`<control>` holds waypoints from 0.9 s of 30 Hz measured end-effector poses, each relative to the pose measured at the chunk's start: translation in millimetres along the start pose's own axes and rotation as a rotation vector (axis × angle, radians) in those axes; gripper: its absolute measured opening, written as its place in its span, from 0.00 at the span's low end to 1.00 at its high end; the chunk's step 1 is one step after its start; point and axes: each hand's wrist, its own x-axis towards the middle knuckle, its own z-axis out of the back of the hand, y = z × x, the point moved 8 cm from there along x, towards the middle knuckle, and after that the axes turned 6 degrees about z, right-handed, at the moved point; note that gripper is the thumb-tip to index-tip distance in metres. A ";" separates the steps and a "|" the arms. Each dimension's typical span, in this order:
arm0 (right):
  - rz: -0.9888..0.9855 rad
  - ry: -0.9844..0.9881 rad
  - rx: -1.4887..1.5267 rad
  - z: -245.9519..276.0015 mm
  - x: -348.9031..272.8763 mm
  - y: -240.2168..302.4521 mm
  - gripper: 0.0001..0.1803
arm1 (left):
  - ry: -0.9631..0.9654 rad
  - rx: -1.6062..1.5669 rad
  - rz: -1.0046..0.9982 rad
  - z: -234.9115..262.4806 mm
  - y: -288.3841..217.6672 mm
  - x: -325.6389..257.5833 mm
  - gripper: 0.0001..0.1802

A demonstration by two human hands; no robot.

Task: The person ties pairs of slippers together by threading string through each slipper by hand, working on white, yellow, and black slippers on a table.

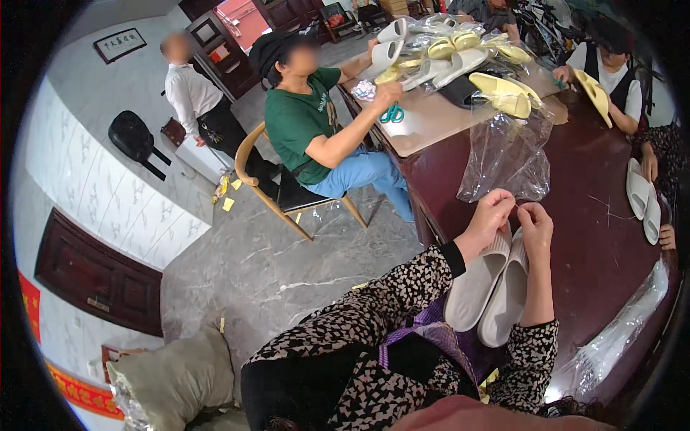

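Head view: a worker in patterned sleeves brings both bare hands close together, right of centre in the frame, above a pair of pale grey slippers point(474, 293). Left hand point(489, 219) and right hand point(535, 228) each have the fingers drawn in at the tips, almost meeting; whether they pinch something thin between them (it is too small to see from where I stand) I cannot tell. The slippers sit side by side beneath the hands and between the forearms, heels toward the lower edge, at the near side of a dark red table point(596, 241). Just above the hands lies a clear plastic bag point(505, 154). At upper centre, a co-worker in a green shirt point(305, 108) sits with teal scissors point(392, 113) by one hand, beside a heap topped with yellow slippers point(496, 93). At upper right, another person holds up a yellow slipper point(594, 98); at the right edge, someone's hand touches a second grey pair point(638, 188). More clear plastic point(622, 327) lies at lower right, and a bulging sack point(176, 377) fills the lower left.
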 end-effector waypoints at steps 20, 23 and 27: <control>-0.006 0.035 0.049 1.2 2.3 -5.7 0.05 | 0.033 -0.012 0.021 -2.7 2.1 4.7 0.03; -0.003 0.048 0.065 -0.8 0.9 -4.7 0.05 | 0.034 0.055 0.000 -4.4 0.7 3.3 0.03; 0.007 0.043 0.071 -1.0 -1.2 -4.0 0.05 | 0.036 0.095 -0.009 -6.0 2.6 0.8 0.03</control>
